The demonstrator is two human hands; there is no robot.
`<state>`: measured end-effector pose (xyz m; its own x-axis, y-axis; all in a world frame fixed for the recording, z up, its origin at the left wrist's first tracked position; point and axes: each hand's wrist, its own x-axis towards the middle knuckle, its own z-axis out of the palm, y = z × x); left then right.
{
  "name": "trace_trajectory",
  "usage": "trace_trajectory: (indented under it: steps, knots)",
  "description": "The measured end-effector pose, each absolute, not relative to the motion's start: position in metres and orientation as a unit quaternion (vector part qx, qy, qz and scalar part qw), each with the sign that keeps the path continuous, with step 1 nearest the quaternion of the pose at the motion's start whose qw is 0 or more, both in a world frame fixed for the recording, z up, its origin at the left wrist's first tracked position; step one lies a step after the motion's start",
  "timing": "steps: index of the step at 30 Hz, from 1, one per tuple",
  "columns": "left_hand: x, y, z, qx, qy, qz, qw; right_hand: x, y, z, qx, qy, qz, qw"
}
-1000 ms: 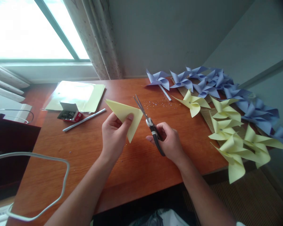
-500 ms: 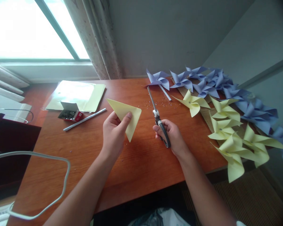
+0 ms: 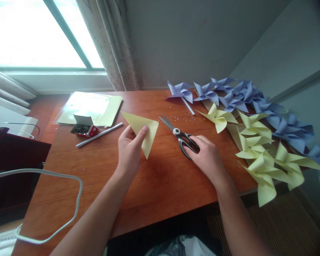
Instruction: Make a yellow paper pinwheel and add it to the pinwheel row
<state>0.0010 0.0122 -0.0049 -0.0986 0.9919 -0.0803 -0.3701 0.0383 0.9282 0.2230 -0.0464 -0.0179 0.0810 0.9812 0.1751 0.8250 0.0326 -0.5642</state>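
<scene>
Bright window [image 3: 29,35], grey wall [image 3: 189,42]; desk [image 3: 160,202] bears blue pinwheels [image 3: 232,101], yellow pinwheels [image 3: 264,172]. Your right hand [image 3: 208,156], fingers curled round handles, has swung scissors [image 3: 176,132] flat, low over or on desk, apart from folded yellow paper [image 3: 152,132]: no cut underway. Your left hand [image 3: 129,149] pinches that paper above desk, thumb uppermost. Specks [image 3: 186,117] scattered beyond scissors.

No text, label, brand or number can be read. The red side of the box [image 3: 91,132] is shown too small for lettering to be made out, and the packet [image 3: 85,105] is washed out by glare. On the scissors [image 3: 176,132] and the clothing [image 3: 185,246] at the lower edge, no words can be deciphered.
</scene>
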Motion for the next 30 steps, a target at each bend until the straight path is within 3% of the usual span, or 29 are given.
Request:
trace_trajectory:
  steps: [14,17,23,30]
  knots:
    - [0.002,0.01,-0.006,0.352,0.43,0.581,0.594,0.231,-0.048,-0.019,-0.669,-0.72,0.049,0.177]
    - [0.002,0.01,-0.007,0.354,0.433,0.581,0.591,0.225,-0.047,-0.012,-0.668,-0.712,0.048,0.213]
    - [0.001,0.012,-0.008,0.359,0.433,0.584,0.585,0.187,-0.024,0.01,-0.581,-0.715,0.132,0.366]
    - [-0.002,0.017,-0.007,0.364,0.448,0.577,0.578,0.142,0.009,0.006,-0.527,-0.77,0.15,0.327]
